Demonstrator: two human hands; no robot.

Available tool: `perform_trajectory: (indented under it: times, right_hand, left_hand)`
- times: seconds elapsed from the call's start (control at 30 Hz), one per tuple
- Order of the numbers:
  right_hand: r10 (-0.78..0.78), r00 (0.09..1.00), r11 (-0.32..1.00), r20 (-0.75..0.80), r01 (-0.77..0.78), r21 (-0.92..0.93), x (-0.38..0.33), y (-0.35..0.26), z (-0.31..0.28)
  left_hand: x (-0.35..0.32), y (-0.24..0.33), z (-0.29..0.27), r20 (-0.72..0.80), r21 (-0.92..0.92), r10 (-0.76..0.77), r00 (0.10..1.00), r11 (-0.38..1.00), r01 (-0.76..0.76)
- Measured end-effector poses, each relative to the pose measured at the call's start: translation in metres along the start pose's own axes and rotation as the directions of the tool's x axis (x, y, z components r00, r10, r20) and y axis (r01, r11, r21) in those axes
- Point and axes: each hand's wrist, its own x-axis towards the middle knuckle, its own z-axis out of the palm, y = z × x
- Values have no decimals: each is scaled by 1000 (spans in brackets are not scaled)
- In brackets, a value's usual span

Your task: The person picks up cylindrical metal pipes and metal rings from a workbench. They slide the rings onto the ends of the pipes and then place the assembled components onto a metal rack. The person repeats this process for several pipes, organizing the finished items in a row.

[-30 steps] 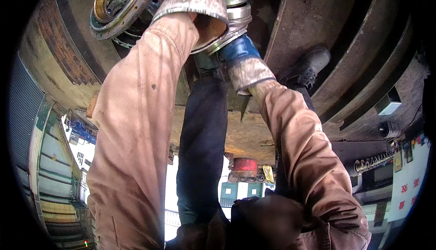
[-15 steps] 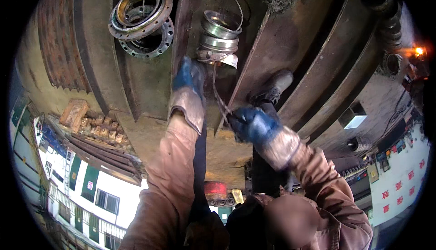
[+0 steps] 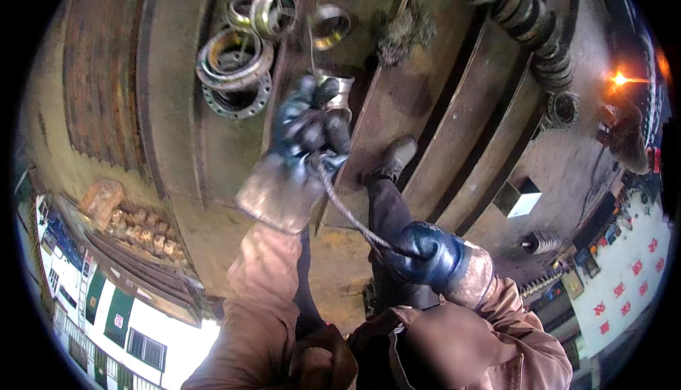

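My left hand (image 3: 308,131), in a blue work glove with a pale cuff, is closed with its fingers curled around a steel wire rope (image 3: 347,214). It covers part of a small stack of shiny metal rings (image 3: 340,93); whether it also touches them I cannot tell. The rope comes out below that hand and slants down to the right. Nearer my body, my right hand (image 3: 425,254), gloved alike, grips the rope's lower part. The stretch between both hands bows slightly.
Flanged rings (image 3: 237,60) lie piled at the upper left, with a single ring (image 3: 330,27) beside them. A frayed grey tangle (image 3: 406,34) rests among raised metal ribs (image 3: 454,117). My shoe (image 3: 399,157) stands between ribs. At the far right something glows orange (image 3: 619,79).
My left hand has moved from beside the rings onto the rope, covering part of the stack. My right hand has drawn back toward my body with the rope. The view has shifted.
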Motion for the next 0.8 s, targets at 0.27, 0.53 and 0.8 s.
perform_trajectory:
  times: [0.27,0.53,0.8]
  right_hand:
    - [-591,806,805,28,588,75,-138,-187,28]
    - [-571,734,622,368,679,-390,-265,-342,54]
    - [-7,967,694,-256,-179,-697,-289,-357,55]
  left_hand:
    - [-238,-38,102,197,170,102,975,976,-137]
    - [-402,-110,196,612,136,-130,780,989,59]
    - [-312,-140,207,377,252,-51,925,966,-49]
